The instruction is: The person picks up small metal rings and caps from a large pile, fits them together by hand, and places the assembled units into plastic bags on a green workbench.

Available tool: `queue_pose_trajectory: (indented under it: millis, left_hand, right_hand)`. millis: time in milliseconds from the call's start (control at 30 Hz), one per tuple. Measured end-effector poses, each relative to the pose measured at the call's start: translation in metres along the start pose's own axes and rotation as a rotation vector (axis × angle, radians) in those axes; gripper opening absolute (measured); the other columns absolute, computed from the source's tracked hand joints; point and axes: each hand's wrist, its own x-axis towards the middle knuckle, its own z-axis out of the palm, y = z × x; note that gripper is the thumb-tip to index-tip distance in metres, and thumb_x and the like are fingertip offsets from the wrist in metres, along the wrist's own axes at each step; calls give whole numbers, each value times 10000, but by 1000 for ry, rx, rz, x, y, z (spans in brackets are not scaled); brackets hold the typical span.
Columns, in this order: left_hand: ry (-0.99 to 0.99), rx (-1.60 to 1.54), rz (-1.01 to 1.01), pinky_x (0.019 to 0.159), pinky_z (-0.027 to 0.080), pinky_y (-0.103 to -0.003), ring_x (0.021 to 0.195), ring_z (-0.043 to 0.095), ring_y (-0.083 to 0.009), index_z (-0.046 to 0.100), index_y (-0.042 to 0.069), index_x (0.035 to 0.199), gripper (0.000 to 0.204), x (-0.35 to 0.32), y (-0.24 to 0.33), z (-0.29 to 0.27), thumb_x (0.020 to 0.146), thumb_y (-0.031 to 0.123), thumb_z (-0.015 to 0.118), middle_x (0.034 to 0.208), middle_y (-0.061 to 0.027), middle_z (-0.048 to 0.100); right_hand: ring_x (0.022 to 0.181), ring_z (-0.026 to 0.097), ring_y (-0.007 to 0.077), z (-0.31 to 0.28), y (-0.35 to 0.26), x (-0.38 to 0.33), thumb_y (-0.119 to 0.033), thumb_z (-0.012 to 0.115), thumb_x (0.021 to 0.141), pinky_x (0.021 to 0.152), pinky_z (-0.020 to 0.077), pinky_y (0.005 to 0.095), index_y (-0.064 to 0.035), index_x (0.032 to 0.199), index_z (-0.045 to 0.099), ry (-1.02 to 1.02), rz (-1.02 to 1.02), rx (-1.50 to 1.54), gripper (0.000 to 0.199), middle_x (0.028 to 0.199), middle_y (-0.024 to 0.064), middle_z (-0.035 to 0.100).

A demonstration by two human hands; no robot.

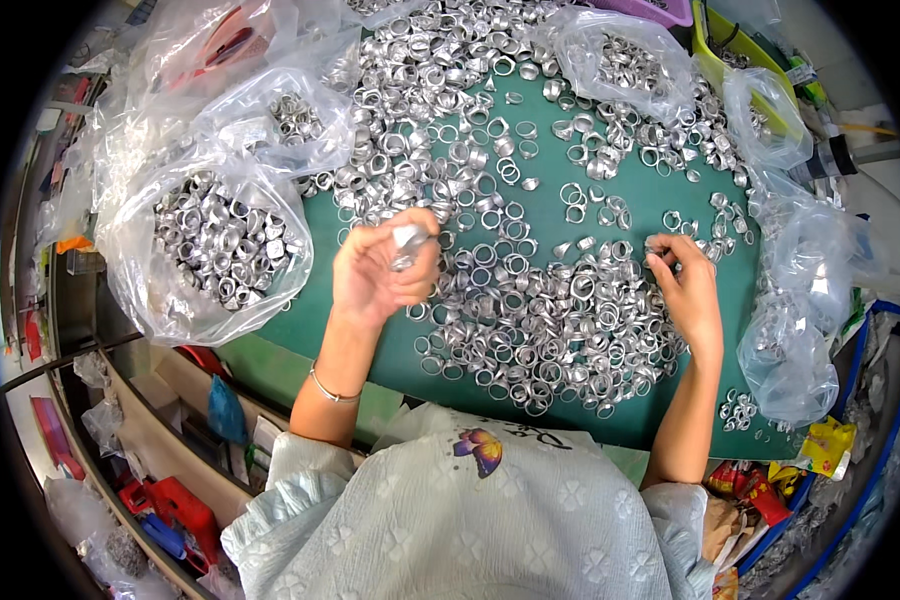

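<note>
The left grip [382, 272] is raised above the green worktop [402, 350], just left of a broad heap of silver-coloured finger rings [560, 320]. Its fingers curl closed around shiny metal pieces [406, 240], with the palm turned up; how many it holds cannot be told. The right grip [688, 295] is at the heap's far right edge, thumb and forefinger almost meeting in a narrow pinch. A ring shows at the fingertips, but whether it is pinched or only touched is unclear.

The heap spreads between the two forearms toward the near side. More rings lie beyond the left grip, and an open clear plastic bag [130, 260] of rings is to its left. Crumpled clear bags [795, 350] line the right edge.
</note>
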Motion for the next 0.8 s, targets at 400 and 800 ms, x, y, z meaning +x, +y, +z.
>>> queue_pose_trajectory:
  millis: [400,800]
  left_hand:
    - [650,1670,595,609,461,-306,635,588,-235,686,70,971,215,-39,-31,-11,776,-13,652,927,-86,603]
    - [447,1999,349,583,468,-389,684,609,-289,614,59,977,214,-21,-41,24,771,17,655,1094,-57,555]
  right_hand:
    - [861,509,252,27,1,-11,-95,715,733,780,354,351,-13,717,601,73,-104,-237,141,829,90,541]
    - [672,486,136,-10,2,-49,-114,544,921,571,446,245,-5,1058,542,222,627,1617,175,701,21,491]
